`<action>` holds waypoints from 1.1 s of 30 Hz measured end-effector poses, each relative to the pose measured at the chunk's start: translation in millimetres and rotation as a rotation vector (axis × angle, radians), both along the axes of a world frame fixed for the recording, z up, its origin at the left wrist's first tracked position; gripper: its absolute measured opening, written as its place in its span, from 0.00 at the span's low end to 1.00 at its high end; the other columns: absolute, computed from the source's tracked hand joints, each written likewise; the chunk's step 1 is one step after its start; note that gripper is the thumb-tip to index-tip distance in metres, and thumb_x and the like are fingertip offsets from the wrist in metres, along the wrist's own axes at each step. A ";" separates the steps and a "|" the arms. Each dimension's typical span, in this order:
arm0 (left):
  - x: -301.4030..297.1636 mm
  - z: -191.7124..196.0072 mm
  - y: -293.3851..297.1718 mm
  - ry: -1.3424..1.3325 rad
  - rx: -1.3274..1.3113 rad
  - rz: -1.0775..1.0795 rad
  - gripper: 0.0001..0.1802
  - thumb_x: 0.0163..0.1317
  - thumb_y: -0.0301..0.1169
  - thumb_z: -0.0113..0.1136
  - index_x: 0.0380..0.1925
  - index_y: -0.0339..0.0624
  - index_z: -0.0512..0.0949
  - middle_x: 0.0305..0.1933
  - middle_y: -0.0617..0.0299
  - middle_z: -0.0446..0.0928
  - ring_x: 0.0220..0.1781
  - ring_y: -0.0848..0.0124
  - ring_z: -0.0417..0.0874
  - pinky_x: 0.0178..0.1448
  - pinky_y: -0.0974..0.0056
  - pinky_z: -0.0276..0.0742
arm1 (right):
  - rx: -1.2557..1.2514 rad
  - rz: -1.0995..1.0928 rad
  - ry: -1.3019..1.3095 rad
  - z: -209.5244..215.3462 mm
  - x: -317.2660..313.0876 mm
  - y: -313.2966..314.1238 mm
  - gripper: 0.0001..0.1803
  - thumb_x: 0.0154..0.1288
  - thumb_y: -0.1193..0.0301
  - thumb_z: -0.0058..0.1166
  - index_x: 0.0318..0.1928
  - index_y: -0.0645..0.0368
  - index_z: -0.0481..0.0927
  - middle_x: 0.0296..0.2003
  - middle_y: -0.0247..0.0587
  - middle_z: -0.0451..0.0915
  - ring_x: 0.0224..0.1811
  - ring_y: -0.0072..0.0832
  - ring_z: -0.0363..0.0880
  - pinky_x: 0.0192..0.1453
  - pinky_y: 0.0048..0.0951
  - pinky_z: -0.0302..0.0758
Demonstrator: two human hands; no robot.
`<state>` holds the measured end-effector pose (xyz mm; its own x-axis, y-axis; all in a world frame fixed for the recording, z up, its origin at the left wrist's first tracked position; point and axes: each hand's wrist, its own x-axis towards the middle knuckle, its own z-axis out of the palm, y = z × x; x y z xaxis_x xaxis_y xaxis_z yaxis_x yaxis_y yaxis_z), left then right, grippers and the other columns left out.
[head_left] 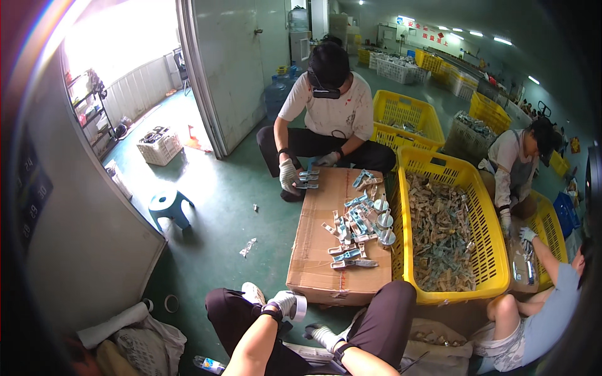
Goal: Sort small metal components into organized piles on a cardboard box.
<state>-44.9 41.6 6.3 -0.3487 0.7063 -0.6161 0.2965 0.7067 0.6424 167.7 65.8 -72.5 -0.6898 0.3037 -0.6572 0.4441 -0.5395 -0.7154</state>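
My left hand (283, 301), in a striped knit glove, is closed around a roll of pale tape (301, 308) above my lap, close to the near-left corner of a cardboard box (307, 269). My right hand (324, 336), gloved too with dark fingertips, is low between my knees. Its fingers point left, stretched out, and nothing shows in them. On top of the box lies a loose pile of blue and beige plastic clips (357, 219), with several round, greyish disc-shaped pieces (385, 220) at its right side.
Across the box sits a co-worker (332, 106) with gloved hands at several clips (308, 178). To the right, a yellow crate (411, 250) is full of clips. Two other people work farther right. A blue stool (169, 207) and a tape ring (171, 303) are on the green floor.
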 end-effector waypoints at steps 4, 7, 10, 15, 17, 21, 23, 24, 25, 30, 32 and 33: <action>12.9 -15.2 27.1 -0.069 0.008 0.009 0.12 0.54 0.31 0.54 0.38 0.43 0.82 0.34 0.53 0.83 0.37 0.61 0.85 0.42 0.61 0.80 | 0.093 0.067 -0.058 -5.7 10.5 13.2 0.16 0.66 0.71 0.51 0.50 0.69 0.76 0.34 0.48 0.83 0.33 0.32 0.82 0.43 0.29 0.78; -26.1 -86.3 -5.8 0.582 0.060 -0.402 0.10 0.52 0.30 0.58 0.35 0.46 0.83 0.34 0.52 0.83 0.40 0.61 0.85 0.44 0.62 0.81 | 0.098 0.141 -0.008 15.6 -12.7 -3.6 0.17 0.66 0.70 0.50 0.50 0.69 0.76 0.34 0.48 0.83 0.34 0.31 0.82 0.44 0.29 0.77; -44.7 -94.8 -18.3 0.658 0.003 -0.541 0.09 0.49 0.29 0.63 0.32 0.48 0.84 0.35 0.54 0.83 0.41 0.62 0.85 0.46 0.63 0.81 | 0.082 0.131 0.007 27.2 -20.9 -11.5 0.16 0.66 0.70 0.49 0.49 0.68 0.76 0.35 0.47 0.83 0.33 0.31 0.81 0.43 0.29 0.76; 3.3 -24.2 16.2 0.902 -0.045 -0.837 0.08 0.46 0.29 0.64 0.29 0.48 0.84 0.33 0.58 0.83 0.40 0.64 0.85 0.44 0.65 0.81 | 0.022 0.074 -0.051 17.7 -5.5 3.1 0.17 0.65 0.71 0.48 0.50 0.67 0.76 0.38 0.47 0.82 0.34 0.31 0.80 0.42 0.29 0.75; 0.5 -13.3 8.6 0.953 -0.094 -0.843 0.07 0.47 0.28 0.63 0.29 0.47 0.84 0.32 0.59 0.83 0.39 0.64 0.85 0.43 0.65 0.81 | 0.049 0.129 -0.036 25.4 -10.8 -0.1 0.18 0.65 0.71 0.49 0.51 0.68 0.76 0.39 0.46 0.82 0.35 0.31 0.80 0.43 0.29 0.75; -10.1 -31.7 1.4 0.884 -0.074 -0.752 0.08 0.48 0.26 0.62 0.30 0.45 0.83 0.33 0.57 0.83 0.38 0.63 0.85 0.42 0.65 0.81 | 0.023 0.102 -0.021 35.7 -14.4 -3.8 0.18 0.64 0.71 0.49 0.52 0.68 0.76 0.39 0.45 0.82 0.36 0.30 0.79 0.44 0.29 0.75; -12.9 -46.8 3.4 0.844 -0.053 -0.715 0.08 0.48 0.25 0.61 0.30 0.45 0.83 0.33 0.55 0.83 0.38 0.63 0.85 0.41 0.65 0.81 | 0.026 0.115 -0.020 34.3 -13.1 -1.6 0.18 0.65 0.71 0.49 0.52 0.68 0.76 0.39 0.45 0.82 0.36 0.30 0.80 0.44 0.28 0.75; -15.2 -54.0 2.8 0.825 -0.044 -0.693 0.08 0.48 0.25 0.61 0.31 0.44 0.83 0.34 0.55 0.83 0.38 0.63 0.85 0.41 0.65 0.81 | 0.026 0.116 -0.020 34.6 -12.4 -1.7 0.18 0.65 0.71 0.49 0.52 0.68 0.76 0.39 0.45 0.82 0.36 0.30 0.80 0.44 0.28 0.75; -17.3 -59.6 1.4 0.805 -0.037 -0.671 0.08 0.48 0.24 0.60 0.31 0.44 0.83 0.34 0.54 0.82 0.38 0.63 0.85 0.40 0.65 0.81 | 0.022 0.108 -0.017 36.5 -11.9 -2.1 0.18 0.65 0.71 0.49 0.52 0.68 0.76 0.39 0.45 0.82 0.36 0.30 0.80 0.44 0.28 0.75; -15.5 -63.8 2.5 0.714 0.030 -0.585 0.11 0.47 0.22 0.60 0.33 0.42 0.83 0.35 0.51 0.82 0.38 0.62 0.85 0.40 0.64 0.82 | 0.000 0.063 -0.021 34.9 -7.7 -1.8 0.18 0.65 0.70 0.49 0.52 0.68 0.76 0.38 0.45 0.82 0.37 0.30 0.80 0.43 0.28 0.76; -13.3 -64.2 4.9 0.686 0.070 -0.565 0.12 0.45 0.22 0.62 0.34 0.42 0.83 0.36 0.50 0.82 0.39 0.61 0.86 0.41 0.64 0.82 | 0.018 0.063 -0.025 27.4 -5.6 -0.7 0.18 0.65 0.70 0.50 0.51 0.68 0.76 0.38 0.45 0.82 0.35 0.30 0.80 0.43 0.28 0.76; -23.5 -72.6 -4.7 0.596 0.058 -0.469 0.10 0.53 0.23 0.54 0.34 0.44 0.81 0.34 0.55 0.82 0.37 0.65 0.84 0.40 0.65 0.80 | 0.019 0.083 -0.011 30.5 -11.1 -5.3 0.18 0.65 0.70 0.50 0.51 0.68 0.76 0.38 0.45 0.82 0.35 0.30 0.80 0.43 0.28 0.76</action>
<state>-68.4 37.0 -66.3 -0.2661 0.8881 -0.3749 0.8661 0.3909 0.3114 156.6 60.4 -42.0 -0.7055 0.2583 -0.6600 0.4948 -0.4872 -0.7196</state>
